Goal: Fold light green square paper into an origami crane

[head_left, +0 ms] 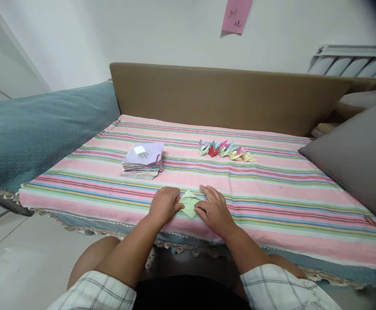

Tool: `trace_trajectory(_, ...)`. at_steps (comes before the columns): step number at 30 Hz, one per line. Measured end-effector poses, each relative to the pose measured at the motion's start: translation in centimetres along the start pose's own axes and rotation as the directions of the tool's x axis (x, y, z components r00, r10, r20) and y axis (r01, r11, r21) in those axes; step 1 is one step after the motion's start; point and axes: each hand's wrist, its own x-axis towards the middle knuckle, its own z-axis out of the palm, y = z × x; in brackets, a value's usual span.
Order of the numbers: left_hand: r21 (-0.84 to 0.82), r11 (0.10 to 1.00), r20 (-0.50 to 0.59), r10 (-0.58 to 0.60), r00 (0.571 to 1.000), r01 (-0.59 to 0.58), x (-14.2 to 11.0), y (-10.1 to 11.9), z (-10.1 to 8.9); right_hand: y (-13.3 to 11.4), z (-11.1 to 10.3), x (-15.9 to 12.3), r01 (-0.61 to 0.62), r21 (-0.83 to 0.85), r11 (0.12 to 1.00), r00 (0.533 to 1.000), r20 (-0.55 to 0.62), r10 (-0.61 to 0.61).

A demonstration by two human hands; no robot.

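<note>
A small light green origami paper (188,207), folded into a diamond shape with a flap near its top, lies on the striped cloth (252,206). My left hand (165,204) pinches its left corner, thumb on top. At the right corner my right hand (214,212) grips it with thumb and fingers, the index finger reaching past the far side. The undersides of both grips are hidden. Beyond my left hand stands a stack of paper sheets (142,168), with a lilac sheet on top and a white plug adapter (140,151) resting on that.
Several folded paper cranes (225,150) in mixed colours stand in a cluster at the back. A grey cushion (355,159) leans at the right, a blue covered armrest (52,125) at the left. The brown backrest (213,97) runs behind. A pink note (236,16) hangs on the wall.
</note>
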Motion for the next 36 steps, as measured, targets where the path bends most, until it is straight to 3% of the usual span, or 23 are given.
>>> trace_trajectory(8, -0.055, 0.997, 0.01, -0.053, 0.999, 0.054, -0.2, -0.7, -0.8, 0.1, 0.1, -0.1, -0.01, -0.004, 1.0, 1.0, -0.003, 0.01)
trace_trajectory(12, -0.254, 0.967, 0.028, -0.022, 0.999, 0.029, -0.5, -1.3, -1.3, 0.1, 0.1, 0.0, -0.008, -0.007, 1.0, 1.0, -0.001, 0.008)
trace_trajectory(15, -0.369, 0.929, -0.062, -0.026, 0.998, 0.002, -0.3, -1.1, -0.8, 0.0, 0.1, 0.0, -0.006, -0.002, 1.0, 1.0, 0.002, 0.006)
trace_trajectory(22, -0.217, 0.976, -0.154, -0.061, 0.986, 0.026, 0.6, 0.5, 1.6, -0.1, 0.6, 0.1, -0.035, -0.008, 0.999, 0.999, -0.006, 0.035)
trace_trajectory(30, -0.147, 0.989, -0.167, -0.05, 0.985, 0.026, 0.6, 0.7, 2.0, -0.4, 0.7, -0.2, -0.042, -0.061, 0.997, 0.997, -0.074, 0.037)
trace_trajectory(36, -0.12, 0.993, -0.187, -0.002, 0.982, -0.021, 0.6, 0.5, 2.5, -0.6, 0.8, -0.2, -0.072, -0.136, 0.988, 0.997, -0.041, 0.067)
